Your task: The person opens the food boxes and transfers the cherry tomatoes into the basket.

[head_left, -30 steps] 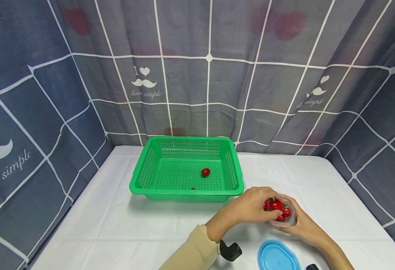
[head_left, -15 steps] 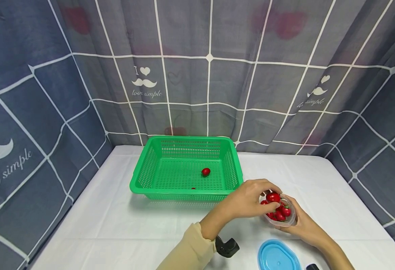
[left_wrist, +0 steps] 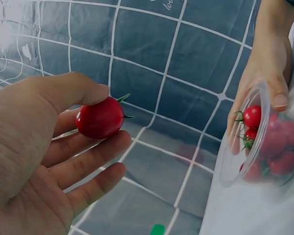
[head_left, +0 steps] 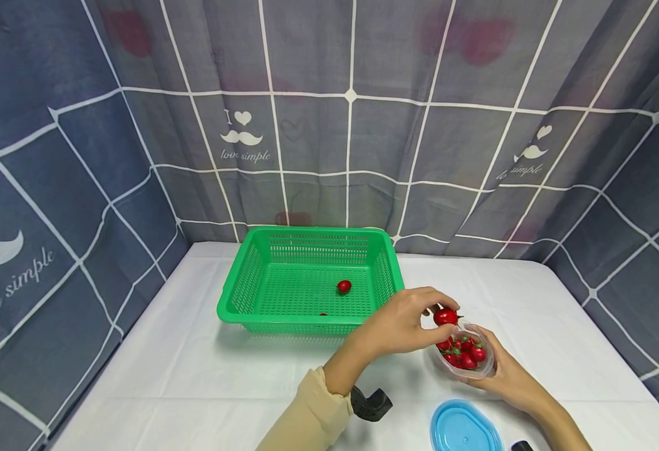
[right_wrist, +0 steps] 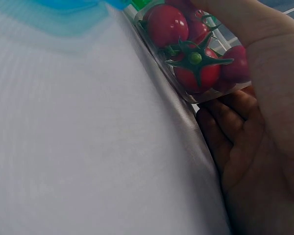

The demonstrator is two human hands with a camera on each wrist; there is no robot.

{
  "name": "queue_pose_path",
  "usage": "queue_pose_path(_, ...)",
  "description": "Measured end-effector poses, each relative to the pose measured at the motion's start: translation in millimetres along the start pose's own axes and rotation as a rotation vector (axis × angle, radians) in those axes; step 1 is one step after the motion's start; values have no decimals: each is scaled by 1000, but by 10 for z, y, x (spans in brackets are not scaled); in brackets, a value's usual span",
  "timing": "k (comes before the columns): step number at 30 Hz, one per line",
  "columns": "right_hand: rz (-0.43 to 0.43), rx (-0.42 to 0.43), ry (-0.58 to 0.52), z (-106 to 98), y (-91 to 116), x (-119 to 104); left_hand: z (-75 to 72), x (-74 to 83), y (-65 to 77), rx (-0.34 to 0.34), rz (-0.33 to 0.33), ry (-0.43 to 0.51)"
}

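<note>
Between thumb and fingers, my left hand (head_left: 405,322) pinches a cherry tomato (left_wrist: 101,118) with a green stem, just above and left of a clear plastic container (head_left: 465,374). Several more cherry tomatoes (head_left: 463,354) with green stems fill the container's bottom. My right hand (head_left: 510,373) holds the container by its right side, and in the right wrist view its fingers pass beneath it. To the left stands a green basket (head_left: 311,324), with one tomato (head_left: 344,287) on its floor and a bit of another red one (head_left: 322,315) showing near the front wall.
A blue lid (head_left: 465,429) lies on the white tablecloth (head_left: 194,382) in front of the container, cut off by the view's lower edge. Dark grid-patterned curtains (head_left: 318,138) hang behind the table and along both sides.
My left hand has lifted a tomato up out of the container and moved left with it, towards the basket. The right hand and container have stayed in place.
</note>
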State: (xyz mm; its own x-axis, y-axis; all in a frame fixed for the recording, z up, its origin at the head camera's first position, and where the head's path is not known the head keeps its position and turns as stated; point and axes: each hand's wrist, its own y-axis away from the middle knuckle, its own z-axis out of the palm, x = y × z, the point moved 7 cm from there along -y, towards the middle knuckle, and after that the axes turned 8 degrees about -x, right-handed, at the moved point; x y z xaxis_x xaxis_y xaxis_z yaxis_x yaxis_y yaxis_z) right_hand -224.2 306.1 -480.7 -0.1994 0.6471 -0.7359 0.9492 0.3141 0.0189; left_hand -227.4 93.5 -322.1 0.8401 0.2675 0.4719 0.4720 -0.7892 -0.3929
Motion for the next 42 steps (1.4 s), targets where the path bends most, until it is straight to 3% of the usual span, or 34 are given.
queue_pose_path(11,6,4,9,8,3,-6,-158,-67,73,70,7,42)
queue_pose_path(19,-1,19,6,-9,-6,10,-289,-144,97,94,-26,53)
queue_pose_path(30,0,14,5,-13,-13,16,-563,-278,263,197,-138,109)
queue_pose_path(42,4,7,-4,-10,-8,20,-755,-390,397,265,-130,151)
